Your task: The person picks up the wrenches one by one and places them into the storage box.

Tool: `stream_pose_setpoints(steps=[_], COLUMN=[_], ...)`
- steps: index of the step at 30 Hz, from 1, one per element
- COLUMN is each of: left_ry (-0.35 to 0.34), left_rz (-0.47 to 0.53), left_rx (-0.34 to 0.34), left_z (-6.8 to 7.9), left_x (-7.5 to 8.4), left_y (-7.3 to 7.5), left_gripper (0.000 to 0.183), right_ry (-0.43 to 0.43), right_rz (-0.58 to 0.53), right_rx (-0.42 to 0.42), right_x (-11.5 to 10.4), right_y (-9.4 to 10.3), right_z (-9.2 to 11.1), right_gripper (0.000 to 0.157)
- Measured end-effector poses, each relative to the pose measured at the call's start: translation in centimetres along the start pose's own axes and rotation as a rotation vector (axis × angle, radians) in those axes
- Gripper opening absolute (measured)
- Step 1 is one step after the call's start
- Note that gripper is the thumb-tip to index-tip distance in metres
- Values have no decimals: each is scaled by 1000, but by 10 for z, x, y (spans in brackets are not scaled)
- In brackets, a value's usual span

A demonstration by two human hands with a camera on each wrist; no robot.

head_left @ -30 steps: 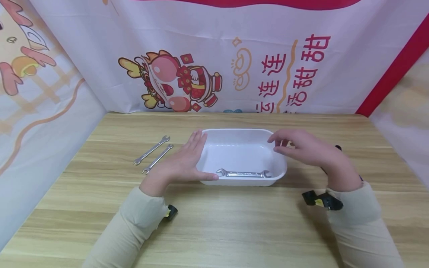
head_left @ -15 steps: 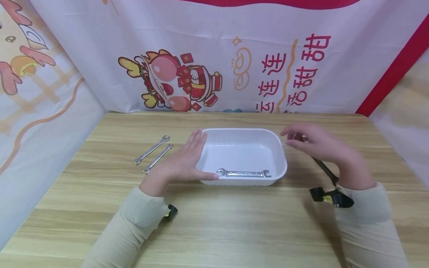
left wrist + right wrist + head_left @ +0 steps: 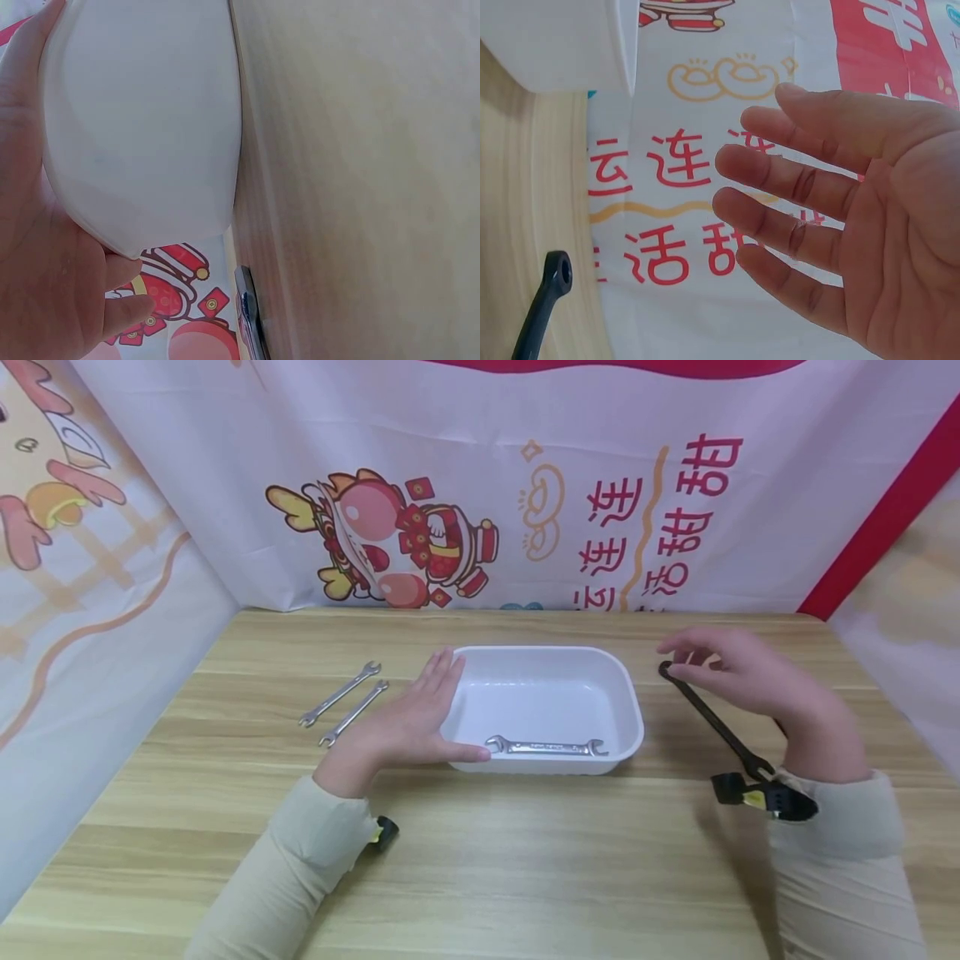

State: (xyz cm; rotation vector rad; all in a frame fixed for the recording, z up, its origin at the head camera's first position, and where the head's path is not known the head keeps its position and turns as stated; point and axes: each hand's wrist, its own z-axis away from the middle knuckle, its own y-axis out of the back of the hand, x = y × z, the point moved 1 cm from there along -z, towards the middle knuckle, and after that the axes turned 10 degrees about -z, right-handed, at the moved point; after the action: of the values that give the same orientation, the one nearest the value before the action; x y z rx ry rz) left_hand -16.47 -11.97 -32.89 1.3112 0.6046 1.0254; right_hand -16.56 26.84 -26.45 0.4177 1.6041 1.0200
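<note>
A white tub (image 3: 540,706) stands on the table with one silver open-end wrench (image 3: 547,748) lying inside along its near wall. My left hand (image 3: 408,722) rests against the tub's left end, thumb on the near rim and fingers stretched along the side. In the left wrist view the tub's outer wall (image 3: 142,127) fills the space beside the palm. To the right of the tub, my right hand (image 3: 742,672) hovers with loosely bent fingers and holds nothing. Below it lies a black combination wrench (image 3: 708,714), whose ring end (image 3: 557,271) shows in the right wrist view.
Two silver open-end wrenches (image 3: 341,695) lie side by side left of the tub. Another dark thing (image 3: 780,727) is mostly hidden by the right wrist. A printed white cloth (image 3: 450,485) hangs behind the wooden table (image 3: 525,860).
My right hand has moved right, away from the tub's right rim, to above the black wrench, uncovering more of it. The left hand and tub have stayed in place.
</note>
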Motion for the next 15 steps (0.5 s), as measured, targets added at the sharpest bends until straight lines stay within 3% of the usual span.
stream_pose_setpoints(steps=[15], left_ry=[8], left_rz=[10], left_rx=[1], left_z=[0], left_x=[-1], left_y=[-1], left_gripper=[133], right_ry=[-108], right_rz=[47], right_rx=[-65], right_x=[24], right_y=[3], right_z=[-2], right_gripper=[35])
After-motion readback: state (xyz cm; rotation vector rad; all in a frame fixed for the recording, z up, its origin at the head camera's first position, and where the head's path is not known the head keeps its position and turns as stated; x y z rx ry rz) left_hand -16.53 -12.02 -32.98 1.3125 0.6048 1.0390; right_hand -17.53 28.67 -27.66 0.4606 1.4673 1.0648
